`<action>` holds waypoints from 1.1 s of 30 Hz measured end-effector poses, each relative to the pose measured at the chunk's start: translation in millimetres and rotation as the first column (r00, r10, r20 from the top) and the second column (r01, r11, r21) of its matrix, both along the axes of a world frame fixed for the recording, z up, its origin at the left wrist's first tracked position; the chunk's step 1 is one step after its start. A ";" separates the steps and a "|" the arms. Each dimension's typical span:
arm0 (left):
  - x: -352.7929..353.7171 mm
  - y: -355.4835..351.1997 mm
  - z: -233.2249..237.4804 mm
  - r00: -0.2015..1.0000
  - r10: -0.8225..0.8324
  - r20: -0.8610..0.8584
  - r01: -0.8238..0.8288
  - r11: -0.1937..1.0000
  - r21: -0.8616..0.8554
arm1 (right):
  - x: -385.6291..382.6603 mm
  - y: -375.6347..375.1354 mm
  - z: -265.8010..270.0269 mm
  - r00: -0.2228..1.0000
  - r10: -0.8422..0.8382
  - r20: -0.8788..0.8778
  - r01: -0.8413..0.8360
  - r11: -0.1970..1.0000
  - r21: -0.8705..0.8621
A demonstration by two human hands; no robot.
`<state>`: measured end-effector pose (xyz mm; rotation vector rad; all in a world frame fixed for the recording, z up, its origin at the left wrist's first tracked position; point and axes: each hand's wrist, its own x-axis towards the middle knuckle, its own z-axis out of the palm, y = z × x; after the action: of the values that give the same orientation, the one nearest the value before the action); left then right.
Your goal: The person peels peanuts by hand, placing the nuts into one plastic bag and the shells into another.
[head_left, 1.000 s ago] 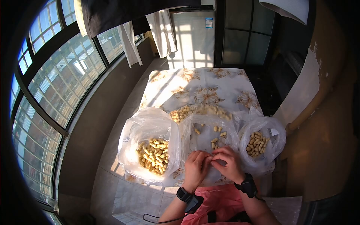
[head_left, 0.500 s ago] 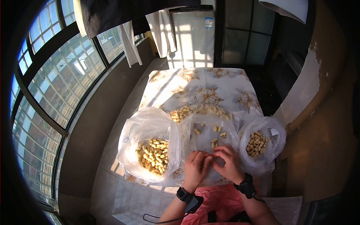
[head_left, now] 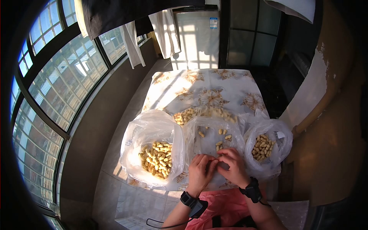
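Observation:
My left hand [head_left: 201, 170] and my right hand [head_left: 232, 166] meet fingertip to fingertip at the near edge of the middle plastic bag [head_left: 193, 134]. Both are closed in a pinch; whatever is between the fingers is too small and covered to make out. Just beyond them, a few loose peanuts [head_left: 219, 143] lie on the middle bag. To the left, an open plastic bag [head_left: 130, 142] holds a big heap of peanuts [head_left: 156, 159]. On the right, a smaller open bag [head_left: 283, 147] has a smaller heap of peanuts [head_left: 262, 147] in it.
Another pile of peanuts [head_left: 184, 115] lies behind the middle bag. Everything rests on a table with a flowered cloth [head_left: 211, 97]. A barred window [head_left: 69, 76] runs along the left, and a pale fridge [head_left: 197, 40] stands beyond the table.
The fingers of both hands have shifted very slightly while staying together. Bags and peanuts lie as before.

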<state>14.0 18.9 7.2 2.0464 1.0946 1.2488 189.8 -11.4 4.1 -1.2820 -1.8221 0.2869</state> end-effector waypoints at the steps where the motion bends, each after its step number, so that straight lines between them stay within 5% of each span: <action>1: 0.0 0.0 -0.3 1.000 0.000 -0.002 0.000 1.000 0.000 | -0.6 -0.3 1.4 1.000 -0.006 0.004 0.007 1.000 -0.002; 33: 0.7 0.8 -1.7 1.000 0.001 0.011 -0.002 1.000 0.020 | -0.6 0.3 -0.4 0.998 -0.033 0.057 0.032 0.999 0.026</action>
<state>14.8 19.7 5.5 2.0510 1.0829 1.2755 189.2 -11.1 3.7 -1.3131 -1.8455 0.2104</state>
